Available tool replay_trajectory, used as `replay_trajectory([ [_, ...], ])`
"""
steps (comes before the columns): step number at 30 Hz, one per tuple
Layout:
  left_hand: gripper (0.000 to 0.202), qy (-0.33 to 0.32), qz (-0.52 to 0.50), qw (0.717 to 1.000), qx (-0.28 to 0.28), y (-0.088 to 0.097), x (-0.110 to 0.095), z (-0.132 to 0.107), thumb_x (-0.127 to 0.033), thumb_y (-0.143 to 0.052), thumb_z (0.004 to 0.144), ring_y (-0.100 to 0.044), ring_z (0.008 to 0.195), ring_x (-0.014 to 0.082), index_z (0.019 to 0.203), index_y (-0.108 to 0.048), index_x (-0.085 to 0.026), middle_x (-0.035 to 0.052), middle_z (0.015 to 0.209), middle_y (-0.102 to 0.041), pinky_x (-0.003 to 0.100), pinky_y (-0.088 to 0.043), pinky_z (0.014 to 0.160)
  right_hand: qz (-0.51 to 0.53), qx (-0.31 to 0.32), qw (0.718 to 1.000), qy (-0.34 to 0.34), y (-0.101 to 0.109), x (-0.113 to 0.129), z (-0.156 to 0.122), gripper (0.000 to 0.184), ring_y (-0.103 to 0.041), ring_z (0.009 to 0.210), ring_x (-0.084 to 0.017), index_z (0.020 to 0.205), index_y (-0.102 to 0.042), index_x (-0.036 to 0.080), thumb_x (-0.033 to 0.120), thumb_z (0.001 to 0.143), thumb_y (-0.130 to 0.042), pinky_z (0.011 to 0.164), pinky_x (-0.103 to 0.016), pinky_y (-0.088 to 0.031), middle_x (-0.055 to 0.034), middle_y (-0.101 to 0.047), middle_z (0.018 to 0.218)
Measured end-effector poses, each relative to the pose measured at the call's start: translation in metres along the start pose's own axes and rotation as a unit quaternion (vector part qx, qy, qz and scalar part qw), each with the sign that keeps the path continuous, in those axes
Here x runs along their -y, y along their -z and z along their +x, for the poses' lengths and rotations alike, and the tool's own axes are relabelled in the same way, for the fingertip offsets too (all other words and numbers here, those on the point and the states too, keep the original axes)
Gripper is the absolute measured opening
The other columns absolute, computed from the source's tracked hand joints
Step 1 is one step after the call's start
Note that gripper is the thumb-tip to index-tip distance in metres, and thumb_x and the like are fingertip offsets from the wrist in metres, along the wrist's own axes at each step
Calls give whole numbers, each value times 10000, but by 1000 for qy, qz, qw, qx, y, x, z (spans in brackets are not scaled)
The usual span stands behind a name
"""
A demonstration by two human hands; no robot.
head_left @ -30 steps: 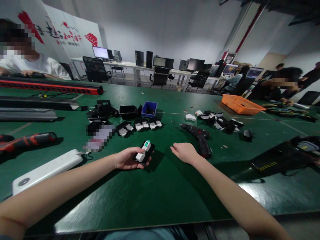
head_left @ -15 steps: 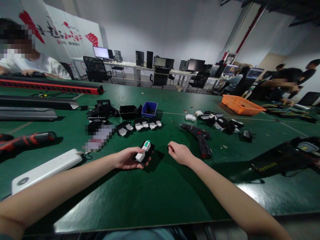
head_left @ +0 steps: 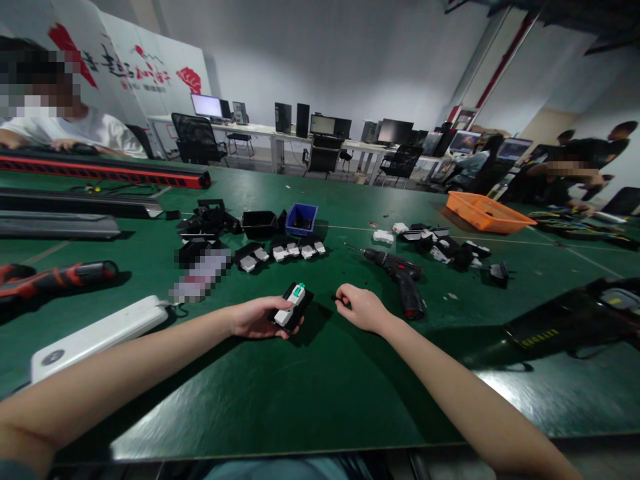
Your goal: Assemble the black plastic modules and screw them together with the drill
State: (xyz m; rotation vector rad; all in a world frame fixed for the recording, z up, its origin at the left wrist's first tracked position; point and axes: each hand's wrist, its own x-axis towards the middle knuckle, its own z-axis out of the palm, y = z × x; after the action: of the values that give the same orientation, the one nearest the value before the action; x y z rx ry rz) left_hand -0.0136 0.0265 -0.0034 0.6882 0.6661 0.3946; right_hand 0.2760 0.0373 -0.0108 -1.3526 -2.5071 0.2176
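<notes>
My left hand (head_left: 260, 317) is closed around a black part with a white block and a green piece (head_left: 295, 305) on it, thumb on the white block. To its right, my right hand (head_left: 361, 307) rests low over the table with fingers pinched together. A tiny dark thing shows at its fingertips, too small to name. Just beyond that hand lies a black cordless drill (head_left: 400, 275), its bit toward the left. Several black-and-white parts (head_left: 286, 249) stand in a row ahead of my left hand.
A blue bin (head_left: 301, 220) and a black bin (head_left: 259, 225) stand farther back. More black-and-white parts (head_left: 440, 243) and an orange tray (head_left: 490, 212) are at right. A white power bank-like device (head_left: 100, 337), a red-black tool (head_left: 65, 279) and a co-worker (head_left: 75, 127) are at left.
The held part has turned slightly and tilted in my left hand, with its white face showing more. My right hand stays nearly in place, fingers still pinched. The whole view has shifted a little.
</notes>
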Motion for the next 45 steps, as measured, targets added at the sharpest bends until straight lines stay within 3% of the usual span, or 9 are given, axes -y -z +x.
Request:
replay_trajectory([
  [7, 507, -6, 18, 1000, 7, -3, -1, -1, -372, -784, 674, -681, 806, 202, 1057, -586, -105, 95, 935, -699, 251, -508, 633, 24, -35, 999, -4, -1, 1, 0, 58, -553, 658, -131, 942, -540, 202, 233, 910, -502, 580, -249, -331, -13, -617, 812],
  [14, 539, -14, 23, 1000, 16, -2, 1, -1, -356, -767, 705, -679, 818, 207, 1140, -552, -122, 96, 951, -698, 267, -500, 639, 70, -79, 994, -39, -4, -2, 3, 240, -595, 638, -141, 1181, -480, 178, 262, 963, -427, 577, -254, -379, -39, -657, 864],
  [21, 613, 4, -54, 999, -6, 4, -3, -1, -362, -751, 706, -675, 826, 213, 1214, -523, -108, 116, 976, -690, 275, -500, 671, 103, -93, 990, -23, -3, 3, 1, 268, -602, 632, -144, 1212, -457, 187, 289, 966, -432, 584, -263, -412, -35, -654, 861],
  [26, 684, -98, -21, 993, -57, -2, -1, 0, -310, -805, 629, -639, 830, 204, 1210, -485, -143, 82, 952, -650, 266, -463, 634, 198, -106, 974, 4, -5, 15, -3, 232, -605, 701, -153, 1163, -504, 211, 314, 959, -462, 647, -292, -466, -50, -647, 914],
  [28, 710, -173, 76, 976, -112, -7, 2, 3, -265, -817, 621, -604, 756, 172, 1220, -450, -162, 40, 895, -614, 263, -447, 610, 280, -102, 954, -5, -8, 25, -5, 214, -609, 717, -150, 1124, -510, 213, 335, 950, -484, 645, -289, -486, -47, -641, 915],
  [31, 772, -251, 239, 920, -183, -14, 7, 6, -287, -823, 637, -580, 766, 175, 1270, -397, -169, 34, 930, -589, 306, -475, 686, 384, -77, 920, -28, -13, 44, -10, 186, -593, 666, -132, 1021, -521, 211, 370, 925, -535, 592, -267, -491, -25, -620, 864],
  [36, 850, -343, 371, 850, -150, -21, 15, 4, -270, -793, 680, -494, 1190, 277, 1392, -337, -175, 110, 1262, -535, 393, -350, 1057, 469, -36, 881, -46, -19, 69, -11, 165, -549, 580, -110, 936, -529, 216, 359, 887, -594, 541, -247, -462, 31, -559, 724],
  [41, 864, -335, 389, 850, -122, -24, 18, 1, -246, -778, 691, -523, 1175, 282, 1420, -319, -173, 123, 1260, -553, 408, -343, 1069, 526, -13, 847, -78, -24, 70, -4, 214, -534, 561, -93, 895, -523, 206, 348, 820, -664, 517, -237, -460, 29, -573, 788],
  [45, 870, -321, 383, 859, -114, -27, 16, -1, -238, -773, 683, -556, 1123, 285, 1424, -323, -174, 125, 1237, -573, 414, -380, 1032, 494, -12, 866, -69, -25, 71, -5, 187, -547, 598, -108, 901, -518, 211, 339, 842, -640, 551, -244, -459, 28, -583, 778],
])
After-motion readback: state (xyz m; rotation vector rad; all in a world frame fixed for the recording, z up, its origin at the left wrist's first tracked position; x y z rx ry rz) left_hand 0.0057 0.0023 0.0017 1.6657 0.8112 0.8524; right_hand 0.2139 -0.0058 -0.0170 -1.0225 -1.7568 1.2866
